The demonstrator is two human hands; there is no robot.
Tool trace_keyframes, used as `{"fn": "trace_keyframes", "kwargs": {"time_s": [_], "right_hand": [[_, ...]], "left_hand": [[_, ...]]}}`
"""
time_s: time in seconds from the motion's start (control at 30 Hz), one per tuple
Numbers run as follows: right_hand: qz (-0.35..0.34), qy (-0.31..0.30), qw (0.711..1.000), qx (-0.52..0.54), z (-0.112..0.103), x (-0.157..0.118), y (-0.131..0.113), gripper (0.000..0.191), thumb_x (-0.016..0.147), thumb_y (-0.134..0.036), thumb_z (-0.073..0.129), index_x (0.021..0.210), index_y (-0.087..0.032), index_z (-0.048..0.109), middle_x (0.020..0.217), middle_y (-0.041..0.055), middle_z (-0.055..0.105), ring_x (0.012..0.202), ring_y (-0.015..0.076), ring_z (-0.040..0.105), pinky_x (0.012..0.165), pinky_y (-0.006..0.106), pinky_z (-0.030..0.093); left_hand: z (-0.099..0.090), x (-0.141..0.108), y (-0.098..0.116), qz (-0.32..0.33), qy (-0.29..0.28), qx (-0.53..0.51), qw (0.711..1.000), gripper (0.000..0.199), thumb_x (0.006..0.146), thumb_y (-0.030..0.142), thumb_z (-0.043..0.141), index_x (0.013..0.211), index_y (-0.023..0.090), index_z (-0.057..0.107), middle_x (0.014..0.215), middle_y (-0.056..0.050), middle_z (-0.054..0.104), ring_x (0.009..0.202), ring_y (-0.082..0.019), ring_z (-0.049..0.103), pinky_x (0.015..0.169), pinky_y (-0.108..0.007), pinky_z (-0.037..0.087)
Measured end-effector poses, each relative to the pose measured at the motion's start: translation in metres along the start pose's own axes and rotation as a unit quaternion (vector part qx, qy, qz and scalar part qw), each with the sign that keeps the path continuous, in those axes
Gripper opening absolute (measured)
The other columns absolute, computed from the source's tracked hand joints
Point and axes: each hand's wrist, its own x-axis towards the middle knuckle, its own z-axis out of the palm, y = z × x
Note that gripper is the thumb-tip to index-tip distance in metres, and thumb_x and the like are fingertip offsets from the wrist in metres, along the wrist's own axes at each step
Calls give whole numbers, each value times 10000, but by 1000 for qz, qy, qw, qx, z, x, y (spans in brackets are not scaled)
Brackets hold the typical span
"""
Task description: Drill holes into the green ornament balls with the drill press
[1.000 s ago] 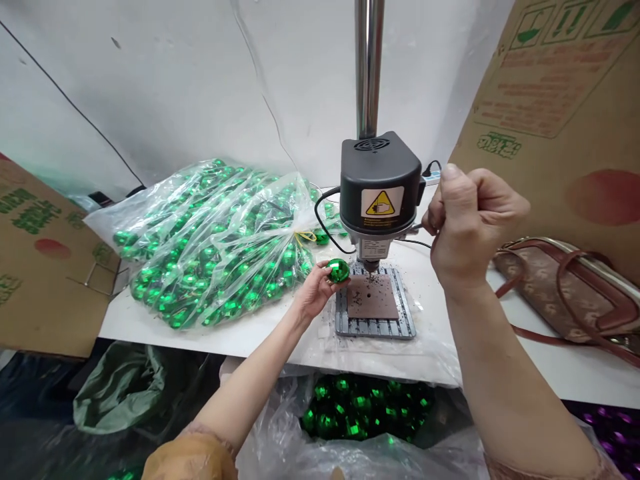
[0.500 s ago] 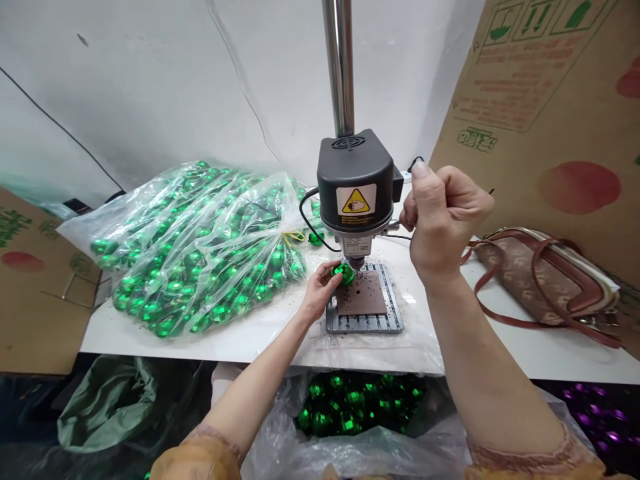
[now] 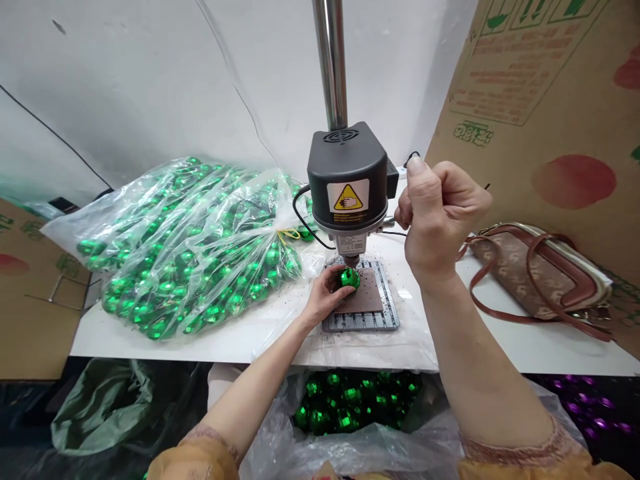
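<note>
Noting one green ball [image 3: 351, 278] in work at the worktop [image 3: 483, 347]. Left hand [image 3: 326, 293] curls around the ball, holding it over the pad [image 3: 373, 298], under the drill [image 3: 347, 170]; cannot tell whether ball and drill touch. Right hand [image 3: 434, 220] makes a tight fist, apparently around the lever [image 3: 389, 223], mostly hidden. Chips [image 3: 367, 274] suggest some drilling is done; this ball looks unfinished. More balls [image 3: 350, 400] lie in the lower bag [image 3: 390, 445]; whether those in the tied bag [image 3: 255, 240] are done is unclear.

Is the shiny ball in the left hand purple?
No, the ball held in the left hand, just below the drill, is shiny green.
</note>
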Motion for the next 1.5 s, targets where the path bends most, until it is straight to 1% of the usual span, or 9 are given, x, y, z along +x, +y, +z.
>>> {"fn": "trace_keyframes", "kwargs": {"time_s": [0.1,0.3,0.47,0.6,0.77,0.9,1.0,1.2,1.5], "right_hand": [[-5,-8,1000,-21,0,0,0,470,893,-357,561,530,-202,306,472,-62,315,432,39,292,460,268,269],[-3,-8,1000,-10,-1,-2,-2,464,890,-341,567,530,-196,314,482,-64,303,436,35,309,471,263,276],[-2,-10,1000,18,-3,-5,-3,460,877,-324,585,521,-187,326,501,-66,281,435,29,324,478,265,262],[-8,6,1000,18,-4,-8,-2,473,869,-310,599,515,-183,312,497,-64,268,435,31,332,476,268,258],[-42,11,999,25,-5,-17,0,492,875,-278,589,514,-177,270,477,-64,245,422,30,338,458,261,243],[-92,16,995,47,-10,-27,7,502,877,-248,569,543,-178,201,470,-70,234,400,18,296,426,251,223],[-123,13,991,44,-14,-32,14,485,872,-236,564,554,-183,203,465,-73,243,396,19,286,407,250,227],[-140,11,989,49,-18,-36,19,481,864,-200,560,565,-175,183,460,-67,257,401,18,285,397,242,233],[-185,41,980,66,-17,-40,28,474,830,-131,555,563,-175,167,457,-69,257,388,18,272,379,224,246]], "left_hand": [[3,-1,1,7,-14,26,1000,580,699,331,839,1199,209,572,1181,-90,664,1122,-253,634,1040,-448,469],[5,-4,6,6,-26,73,997,572,697,342,841,1175,195,564,1179,-108,667,1161,-283,620,1047,-466,462],[6,-6,6,10,-31,62,998,577,703,341,840,1181,196,552,1225,-119,652,1195,-289,608,1057,-461,459],[8,-7,4,12,-31,60,998,570,703,334,842,1170,193,547,1241,-122,647,1208,-289,601,1060,-458,459],[7,-6,2,5,-29,65,997,575,703,342,846,1166,189,542,1229,-117,652,1211,-289,600,1058,-447,461],[7,-6,1,-1,-25,62,998,557,706,341,846,1146,189,540,1229,-112,651,1200,-284,603,1050,-437,465],[7,-6,1,8,-29,59,998,540,716,324,838,1142,190,534,1248,-116,639,1215,-285,591,1058,-440,457],[7,-6,1,12,-32,70,997,536,722,314,833,1146,189,530,1258,-119,633,1226,-284,584,1066,-439,448],[5,-6,-2,10,-40,71,997,560,725,355,830,1172,192,533,1224,-113,655,1217,-281,595,1061,-433,451]]}}
